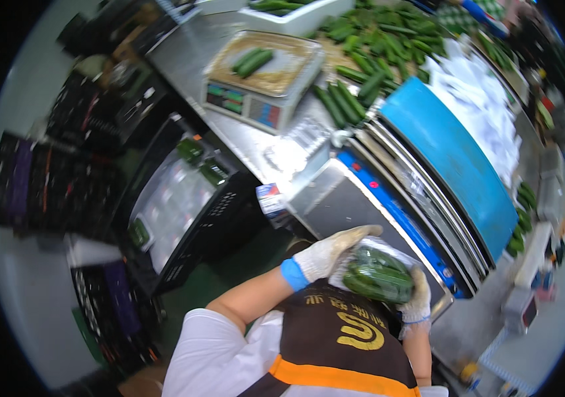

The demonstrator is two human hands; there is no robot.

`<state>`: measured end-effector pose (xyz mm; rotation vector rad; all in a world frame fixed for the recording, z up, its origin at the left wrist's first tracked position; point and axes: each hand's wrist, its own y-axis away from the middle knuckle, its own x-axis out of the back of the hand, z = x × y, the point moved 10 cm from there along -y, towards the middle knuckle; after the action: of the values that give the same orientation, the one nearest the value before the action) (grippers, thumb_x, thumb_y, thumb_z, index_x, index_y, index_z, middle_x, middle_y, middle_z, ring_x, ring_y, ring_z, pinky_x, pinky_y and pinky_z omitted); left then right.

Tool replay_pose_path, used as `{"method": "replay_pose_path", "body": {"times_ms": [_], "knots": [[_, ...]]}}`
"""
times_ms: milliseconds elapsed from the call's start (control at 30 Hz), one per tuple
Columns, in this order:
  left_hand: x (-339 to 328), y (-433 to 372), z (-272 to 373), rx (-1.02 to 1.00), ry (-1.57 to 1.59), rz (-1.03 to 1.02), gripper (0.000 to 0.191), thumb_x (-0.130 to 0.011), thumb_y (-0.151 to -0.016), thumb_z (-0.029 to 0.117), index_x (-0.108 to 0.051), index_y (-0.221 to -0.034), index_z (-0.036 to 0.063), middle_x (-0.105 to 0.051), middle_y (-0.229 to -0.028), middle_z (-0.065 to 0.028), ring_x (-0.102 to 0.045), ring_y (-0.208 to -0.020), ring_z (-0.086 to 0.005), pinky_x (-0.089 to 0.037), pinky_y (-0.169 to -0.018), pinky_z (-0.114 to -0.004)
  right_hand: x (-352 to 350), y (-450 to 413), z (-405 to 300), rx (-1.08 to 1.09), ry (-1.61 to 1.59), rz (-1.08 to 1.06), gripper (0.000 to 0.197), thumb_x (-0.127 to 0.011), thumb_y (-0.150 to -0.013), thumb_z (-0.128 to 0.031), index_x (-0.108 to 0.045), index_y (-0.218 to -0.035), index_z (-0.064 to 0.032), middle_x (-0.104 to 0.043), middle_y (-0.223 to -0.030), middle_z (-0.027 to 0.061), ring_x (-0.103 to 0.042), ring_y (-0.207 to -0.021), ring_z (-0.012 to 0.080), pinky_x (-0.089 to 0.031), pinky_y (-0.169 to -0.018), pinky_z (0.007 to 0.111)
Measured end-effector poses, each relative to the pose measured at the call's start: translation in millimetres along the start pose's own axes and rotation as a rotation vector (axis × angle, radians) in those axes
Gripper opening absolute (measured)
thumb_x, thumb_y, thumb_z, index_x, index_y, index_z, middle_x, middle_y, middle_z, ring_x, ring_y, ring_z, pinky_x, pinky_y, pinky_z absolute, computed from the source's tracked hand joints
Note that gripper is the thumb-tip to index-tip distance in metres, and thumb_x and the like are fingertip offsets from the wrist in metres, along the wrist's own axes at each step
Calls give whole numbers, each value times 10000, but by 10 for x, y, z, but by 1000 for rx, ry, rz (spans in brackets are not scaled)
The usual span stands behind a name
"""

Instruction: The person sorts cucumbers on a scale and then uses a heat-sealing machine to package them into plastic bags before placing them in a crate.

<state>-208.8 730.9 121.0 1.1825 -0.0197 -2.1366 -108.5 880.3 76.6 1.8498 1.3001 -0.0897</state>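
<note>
Between my two gloved hands is a film-wrapped tray of cucumbers (379,273), held just above the near edge of the wrapping machine's dark plate (342,198). My left hand (334,250), in a white knit glove with a blue cuff, grips the pack's left side. On its right side is my right hand (416,293), in a similar glove. Beyond the plate run the machine's blue control strip (386,198) and its rollers, under a curved blue cover (451,154). Two cucumbers (252,62) lie on the weighing scale (262,74).
Loose cucumbers (347,101) and a larger pile (386,39) lie beyond the machine, beside white cloth-like material (476,104). A white bin (297,20) stands behind the scale. Left of the table, a black crate (203,228) holds wrapped packs. Part of another person's sleeve (483,17) shows at top right.
</note>
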Motion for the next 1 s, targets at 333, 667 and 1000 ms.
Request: {"method": "replay_pose_path", "body": {"times_ms": [333, 667, 1000], "knots": [[115, 358, 422, -512, 476, -93, 636, -547, -938, 378, -258, -1450, 135, -396, -1413, -49, -413, -1283, -210, -347, -1074, -398, -889, -247, -376, 405, 318, 202, 495, -516, -931, -297, -464, -1303, 26, -527, -1258, 220, -550, -1093, 329, -461, -941, 418], [1632, 1804, 1015, -663, 415, 320, 606, -693, -807, 201, -423, -1322, 29, -583, -1194, -97, -601, -1054, -221, -492, -927, -389, -3233, 78, 676, 513, 1030, -658, 650, -606, -721, 11, -384, -1323, 114, -573, -1138, 208, -565, -1042, 238, -444, -935, 327], [3753, 5031, 1124, -673, -187, 1431, 560, -775, -723, 157, -519, -1193, -8, -630, -1002, -84, -614, -867, -176, -517, -752, -316, -3693, -179, 1286, 426, 1354, -781, 284, -598, -841, -34, -579, -1108, 62, -648, -993, 212, -645, -927, 286, -490, -843, 332]]}}
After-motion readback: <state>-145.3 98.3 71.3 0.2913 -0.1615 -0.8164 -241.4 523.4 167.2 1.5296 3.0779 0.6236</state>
